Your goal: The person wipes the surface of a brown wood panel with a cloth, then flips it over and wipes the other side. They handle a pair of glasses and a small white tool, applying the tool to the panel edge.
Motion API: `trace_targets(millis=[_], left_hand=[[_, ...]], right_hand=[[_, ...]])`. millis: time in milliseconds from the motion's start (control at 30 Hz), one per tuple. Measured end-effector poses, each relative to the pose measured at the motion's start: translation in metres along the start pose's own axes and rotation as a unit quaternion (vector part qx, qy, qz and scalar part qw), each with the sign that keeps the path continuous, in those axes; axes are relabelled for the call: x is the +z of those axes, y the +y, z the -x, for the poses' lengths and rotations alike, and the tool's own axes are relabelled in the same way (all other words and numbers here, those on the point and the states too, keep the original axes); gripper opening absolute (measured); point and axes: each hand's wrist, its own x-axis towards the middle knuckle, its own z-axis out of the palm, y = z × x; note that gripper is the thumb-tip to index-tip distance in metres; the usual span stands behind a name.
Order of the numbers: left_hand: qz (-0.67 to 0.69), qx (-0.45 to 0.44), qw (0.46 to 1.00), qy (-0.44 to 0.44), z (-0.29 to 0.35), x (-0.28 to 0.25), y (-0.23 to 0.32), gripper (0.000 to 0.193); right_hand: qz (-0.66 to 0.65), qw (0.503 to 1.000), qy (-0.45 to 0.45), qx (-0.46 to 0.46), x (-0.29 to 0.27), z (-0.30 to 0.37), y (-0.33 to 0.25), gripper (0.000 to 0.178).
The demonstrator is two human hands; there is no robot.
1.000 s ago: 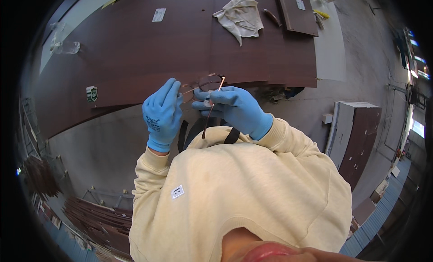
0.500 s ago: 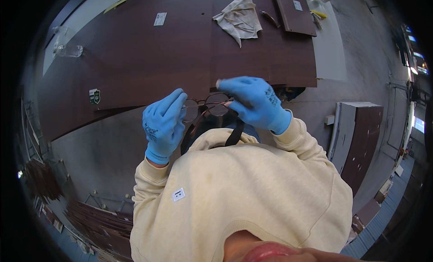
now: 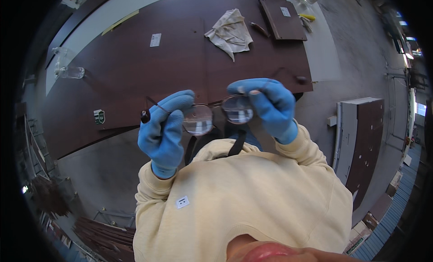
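Both of my hands wear blue gloves and hold a pair of thin-framed eyeglasses [image 3: 198,120] between them, in front of my body. My left hand [image 3: 167,127] pinches the frame by the left lens, and a thin temple with a dark tip sticks out past its fingers. At the right lens, my right hand [image 3: 269,108] grips the frame with thumb and fingers; the other temple extends beyond it over the table. The round lenses catch a bright reflection. Past the hands, a crumpled cream cloth [image 3: 231,34] lies on the dark brown tabletop [image 3: 135,72].
A dark-handled tool [image 3: 260,29] lies between the cloth and a small brown panel [image 3: 282,18]. Yellow-handled tools [image 3: 307,19] are beside that panel. Clear bottles [image 3: 71,72] stand at the far left. To my right is a stack of panels [image 3: 361,145] on the floor.
The eyeglasses have turned, so the lenses now face up and the temples spread outward past my hands. My hands have moved slightly apart, and the view has shifted a little.
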Motion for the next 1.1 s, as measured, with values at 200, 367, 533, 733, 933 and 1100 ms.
trace_targets(millis=[200,367,533,733,933,1100], left_hand=[[0.043,0.069,0.994,-0.069,-0.034,0.004,0.054,0.021],[0.068,0.288,0.948,-0.117,-0.077,0.003,0.064,0.017],[0.125,0.354,0.921,-0.103,-0.100,0.013,0.059,0.018],[0.105,0.395,0.909,-0.077,-0.113,0.029,0.092,0.020],[0.122,0.419,0.899,-0.030,-0.128,0.040,0.089,0.022],[0.127,0.429,0.894,-0.004,-0.140,0.041,0.087,0.024]], right_hand=[[0.035,0.963,-0.091,-0.253,-0.013,-0.031,-0.079,0.025],[-0.042,0.929,-0.136,-0.342,-0.023,-0.049,-0.090,0.037],[-0.033,0.947,-0.098,-0.304,-0.033,-0.043,-0.108,0.040],[-0.012,0.957,-0.051,-0.286,-0.044,-0.045,-0.140,0.033],[-0.035,0.956,-0.074,-0.283,-0.048,-0.057,-0.123,0.031],[-0.119,0.946,-0.120,-0.277,-0.056,-0.068,-0.113,0.030]])
